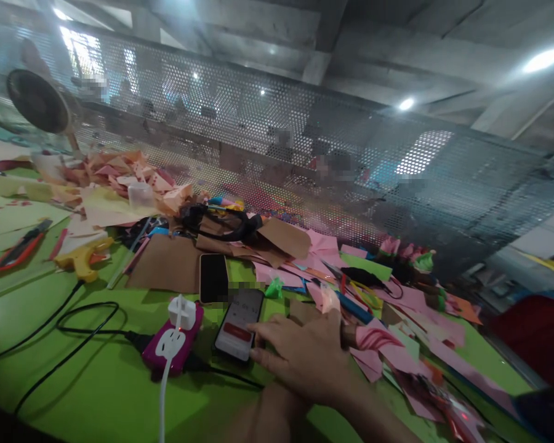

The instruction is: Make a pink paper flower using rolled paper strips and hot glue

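Observation:
My right hand (pixel 305 357) lies flat on the green table (pixel 92 387), fingers stretched out to the left. Its fingertips touch the right edge of a phone (pixel 237 329) whose lit screen shows a red button. The hand holds nothing. A blurred skin-coloured shape (pixel 268 418) at the bottom edge, under my right wrist, seems to be my left hand or forearm; its fingers do not show. Just left of the phone is a pink power strip (pixel 166 351) with a white plug (pixel 182 311) in it.
A second, dark phone (pixel 213 277) lies on brown paper (pixel 164 264). Pink and green paper scraps (pixel 388 351) cover the table to the right. A yellow glue gun (pixel 84 257) and red cutters (pixel 16 249) lie at the left, near black cables (pixel 74 332). A fan (pixel 39 101) and a perforated metal screen (pixel 305 135) stand behind.

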Demonstrator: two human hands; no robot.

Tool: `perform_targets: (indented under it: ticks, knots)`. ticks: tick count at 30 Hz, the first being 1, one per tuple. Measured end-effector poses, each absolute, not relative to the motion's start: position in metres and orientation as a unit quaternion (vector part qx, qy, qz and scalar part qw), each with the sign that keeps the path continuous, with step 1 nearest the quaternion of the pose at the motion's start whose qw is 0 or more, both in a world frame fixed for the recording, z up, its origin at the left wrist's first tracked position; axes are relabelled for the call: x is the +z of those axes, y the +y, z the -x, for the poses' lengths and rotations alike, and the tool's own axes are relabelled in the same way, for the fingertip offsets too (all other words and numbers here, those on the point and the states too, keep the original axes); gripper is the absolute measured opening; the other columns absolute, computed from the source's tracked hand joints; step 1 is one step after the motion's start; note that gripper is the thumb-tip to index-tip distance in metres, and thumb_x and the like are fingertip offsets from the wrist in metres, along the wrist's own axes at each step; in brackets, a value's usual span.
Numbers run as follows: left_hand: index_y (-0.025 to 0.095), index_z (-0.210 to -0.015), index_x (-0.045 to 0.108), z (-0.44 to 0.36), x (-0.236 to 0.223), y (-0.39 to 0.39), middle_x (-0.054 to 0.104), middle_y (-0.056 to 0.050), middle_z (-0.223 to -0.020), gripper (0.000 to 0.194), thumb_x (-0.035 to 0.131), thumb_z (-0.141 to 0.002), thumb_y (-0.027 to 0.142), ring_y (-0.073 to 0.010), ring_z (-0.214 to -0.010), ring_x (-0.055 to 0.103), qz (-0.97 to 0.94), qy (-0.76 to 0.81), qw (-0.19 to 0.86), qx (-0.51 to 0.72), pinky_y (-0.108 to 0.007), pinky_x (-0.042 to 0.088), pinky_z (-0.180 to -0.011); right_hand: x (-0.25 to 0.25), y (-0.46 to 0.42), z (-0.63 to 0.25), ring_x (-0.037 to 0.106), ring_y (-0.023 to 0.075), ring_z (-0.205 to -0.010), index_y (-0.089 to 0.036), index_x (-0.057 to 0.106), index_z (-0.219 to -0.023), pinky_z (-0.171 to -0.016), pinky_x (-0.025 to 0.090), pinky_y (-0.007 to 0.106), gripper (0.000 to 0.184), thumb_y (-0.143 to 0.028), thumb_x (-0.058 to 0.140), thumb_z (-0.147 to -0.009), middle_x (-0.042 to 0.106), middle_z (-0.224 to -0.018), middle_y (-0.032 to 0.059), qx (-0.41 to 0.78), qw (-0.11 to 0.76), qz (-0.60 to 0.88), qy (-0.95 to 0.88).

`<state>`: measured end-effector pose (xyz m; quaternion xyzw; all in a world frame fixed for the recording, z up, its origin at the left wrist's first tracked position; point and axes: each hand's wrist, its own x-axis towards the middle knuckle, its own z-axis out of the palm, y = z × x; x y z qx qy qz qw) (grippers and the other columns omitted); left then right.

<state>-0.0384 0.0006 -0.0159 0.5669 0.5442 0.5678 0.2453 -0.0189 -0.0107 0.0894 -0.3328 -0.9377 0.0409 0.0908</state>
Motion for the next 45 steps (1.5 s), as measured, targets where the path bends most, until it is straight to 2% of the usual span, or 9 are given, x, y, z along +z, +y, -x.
perform_targets:
  ticks: [3,6,9,11,16,25,32,38,45]
  knots:
    - [0.024,-0.084,0.067,0.039,-0.018,-0.001,0.058,-0.005,-0.083,0.018,0.050,-0.086,0.027,-0.0314,-0.098,0.058,-0.565,0.525,0.256,0.583,-0.043,0.051,-0.069,0.094,-0.016,0.012,0.068,0.0240,-0.088,-0.025,0.067,-0.107,-0.072,0.052,0.035,0.019,-0.020,0.065,-0.088,0.074,-0.096,0.0036,0.094,0.106,0.364,-0.921]
    - [0.024,-0.088,0.064,0.035,-0.015,0.001,0.055,-0.003,-0.076,0.010,0.058,-0.079,0.025,-0.0278,-0.078,0.058,-0.575,0.480,0.295,0.593,-0.038,0.048,-0.057,0.103,-0.027,-0.008,0.064,0.0224,-0.103,-0.026,0.065,-0.094,-0.087,0.051,0.036,0.005,-0.025,0.061,-0.091,0.071,-0.110,0.0023,0.177,0.169,0.382,-0.891]
    - [0.024,-0.075,0.057,0.024,-0.003,0.011,0.051,0.001,-0.066,0.010,0.064,-0.069,0.019,-0.0209,-0.060,0.051,-0.589,0.381,0.362,0.614,-0.032,0.041,-0.051,0.117,-0.044,-0.043,0.065,0.0203,-0.101,-0.026,0.063,-0.091,-0.085,0.052,0.032,0.008,-0.026,0.056,-0.093,0.070,-0.105,0.0023,0.193,0.284,0.385,-0.857]
    - [0.024,-0.068,0.051,0.016,0.008,0.017,0.052,0.002,-0.065,0.015,0.064,-0.068,0.017,-0.0185,-0.063,0.049,-0.592,0.331,0.385,0.626,-0.030,0.040,-0.055,0.130,-0.058,-0.071,0.065,0.0200,-0.092,-0.027,0.063,-0.094,-0.079,0.053,0.029,0.008,-0.026,0.056,-0.093,0.069,-0.094,0.0021,0.167,0.358,0.397,-0.828]
    - [0.021,-0.079,0.051,0.010,0.028,0.014,0.058,0.002,-0.074,0.018,0.057,-0.069,0.007,-0.0150,-0.070,0.052,-0.601,0.259,0.412,0.634,-0.025,0.040,-0.063,0.151,-0.088,-0.125,0.062,0.0196,-0.083,-0.025,0.064,-0.096,-0.068,0.051,0.026,0.008,-0.030,0.060,-0.091,0.064,-0.087,0.0038,0.085,0.497,0.475,-0.721]
    - [0.023,-0.089,0.054,0.011,0.026,-0.003,0.062,0.000,-0.084,0.024,0.056,-0.075,0.003,-0.0174,-0.078,0.059,-0.696,0.225,0.308,0.608,-0.027,0.044,-0.070,0.136,-0.092,-0.147,0.055,0.0252,-0.118,-0.032,0.058,-0.122,-0.098,0.048,0.036,0.042,-0.026,0.071,-0.083,0.061,-0.121,0.0056,0.102,0.383,0.477,-0.784]
    - [0.026,-0.098,0.056,0.013,0.027,-0.002,0.064,0.001,-0.090,0.034,0.059,-0.077,0.000,-0.0172,-0.084,0.060,-0.738,0.218,0.209,0.604,-0.026,0.045,-0.073,0.126,-0.090,-0.140,0.060,0.0191,-0.102,-0.029,0.064,-0.108,-0.091,0.047,0.030,0.023,-0.024,0.069,-0.086,0.066,-0.106,0.0017,0.133,0.393,0.461,-0.785]
    - [0.032,-0.111,0.054,0.012,0.025,-0.004,0.063,0.001,-0.101,0.045,0.066,-0.078,0.004,-0.0193,-0.094,0.058,-0.763,0.195,0.264,0.556,-0.029,0.047,-0.082,0.121,-0.086,-0.140,0.060,0.0181,-0.101,-0.028,0.065,-0.108,-0.090,0.045,0.028,0.018,-0.023,0.062,-0.092,0.067,-0.105,0.0017,0.116,0.403,0.469,-0.778]
    - [0.030,-0.108,0.055,0.010,0.026,-0.006,0.061,-0.002,-0.098,0.037,0.062,-0.081,0.005,-0.0215,-0.092,0.057,-0.771,0.184,0.280,0.541,-0.032,0.047,-0.078,0.120,-0.085,-0.142,0.060,0.0176,-0.101,-0.029,0.063,-0.111,-0.089,0.043,0.027,0.019,-0.023,0.060,-0.093,0.066,-0.106,0.0015,0.123,0.409,0.491,-0.759]
